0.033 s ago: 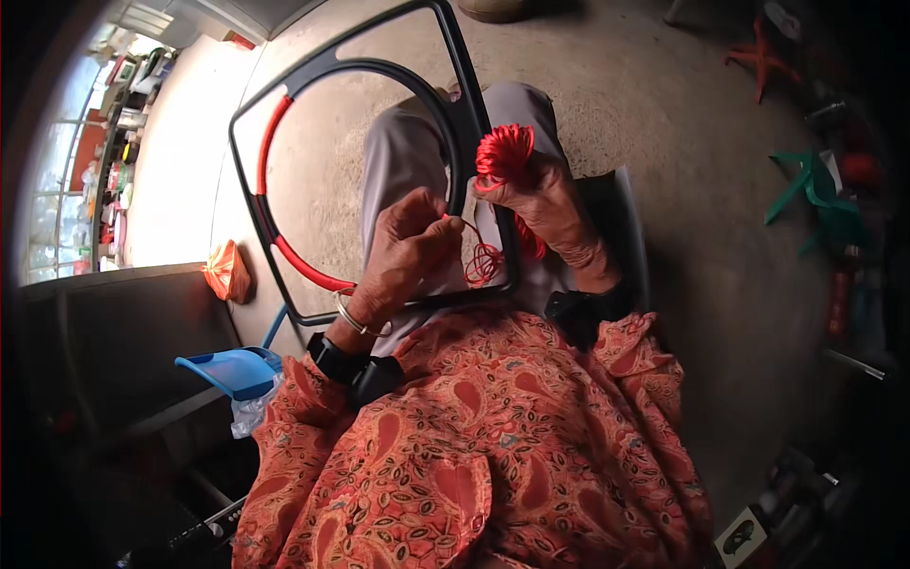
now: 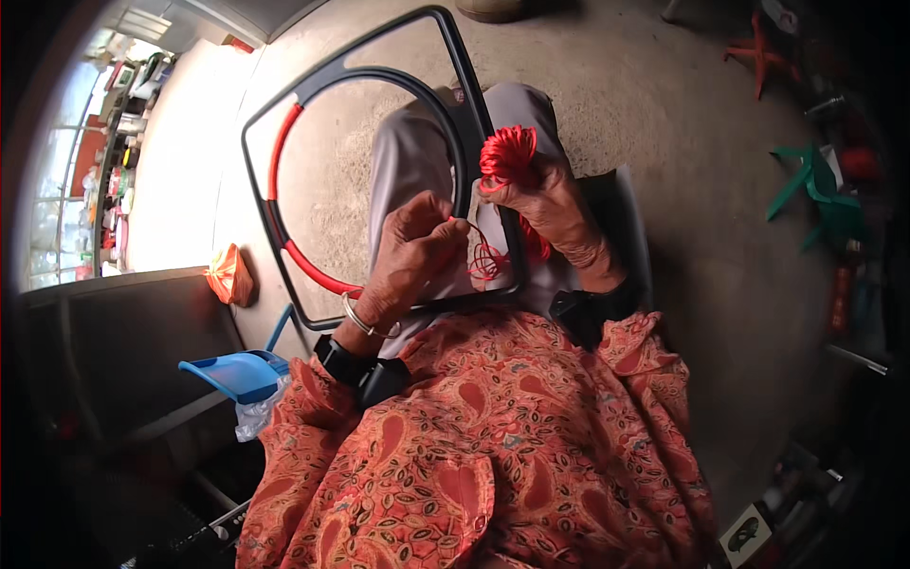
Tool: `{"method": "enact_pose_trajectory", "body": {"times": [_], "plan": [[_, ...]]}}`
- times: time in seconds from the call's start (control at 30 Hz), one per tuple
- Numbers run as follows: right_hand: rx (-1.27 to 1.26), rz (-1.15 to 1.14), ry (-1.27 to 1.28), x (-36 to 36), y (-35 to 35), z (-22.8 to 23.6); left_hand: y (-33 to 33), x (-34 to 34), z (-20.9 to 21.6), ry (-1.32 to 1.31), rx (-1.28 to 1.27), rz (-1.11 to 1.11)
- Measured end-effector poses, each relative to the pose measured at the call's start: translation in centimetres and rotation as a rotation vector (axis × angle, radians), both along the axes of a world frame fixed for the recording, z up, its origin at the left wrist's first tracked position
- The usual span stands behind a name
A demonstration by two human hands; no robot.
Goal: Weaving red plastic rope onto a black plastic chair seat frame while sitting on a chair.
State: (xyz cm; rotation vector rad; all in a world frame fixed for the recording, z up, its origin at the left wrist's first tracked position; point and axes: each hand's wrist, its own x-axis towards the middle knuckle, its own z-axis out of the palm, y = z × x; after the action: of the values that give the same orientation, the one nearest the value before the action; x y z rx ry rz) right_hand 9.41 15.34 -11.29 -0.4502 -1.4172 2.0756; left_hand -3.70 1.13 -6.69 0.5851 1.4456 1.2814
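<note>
A black frame point(image 2: 471, 83) with a round ring inside it lies across my lap. Red cord wrapping point(image 2: 283, 152) covers parts of the ring's left side. My left hand point(image 2: 417, 248) is closed in a pinch on a thin red cord at the ring's right side, its wrist over the frame's lower edge. In my right hand point(image 2: 553, 213), just right of the frame, a looped bundle of red cord point(image 2: 508, 155) is gripped, with loops hanging below. A loose tangle of the cord point(image 2: 487, 263) hangs between my hands.
To the left are a blue dustpan point(image 2: 248, 376), an orange plastic bag point(image 2: 230, 275) and a dark panel point(image 2: 133, 337). A green stool point(image 2: 817, 197) and a red stool-like object point(image 2: 761, 59) stand at the right. Crowded shelves line the far left.
The frame's left side has shifted slightly to the right. Both hands keep their grips and sit a touch further right in the picture.
</note>
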Motion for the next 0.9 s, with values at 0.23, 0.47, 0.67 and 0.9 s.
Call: {"method": "enact_pose_trajectory", "body": {"times": [0.23,0.47,0.67,0.9], "plan": [[0.409,0.117,-0.282,0.1,2.1,1.7,0.4,0.2,-0.3,-0.126,-0.104,0.083],[0.134,0.213,-0.202,-6.2,-0.2,-4.3,-0.2,-0.1,-0.1,-0.037,-0.136,0.114],[0.690,-0.064,-0.351,-6.8,1.8,2.1,-0.1,-1.5,-0.5,-0.051,-0.026,0.234],[-0.075,0.218,-0.076,0.1,8.0,4.4,1.0,-0.6,1.5,0.016,0.026,0.203]]}}
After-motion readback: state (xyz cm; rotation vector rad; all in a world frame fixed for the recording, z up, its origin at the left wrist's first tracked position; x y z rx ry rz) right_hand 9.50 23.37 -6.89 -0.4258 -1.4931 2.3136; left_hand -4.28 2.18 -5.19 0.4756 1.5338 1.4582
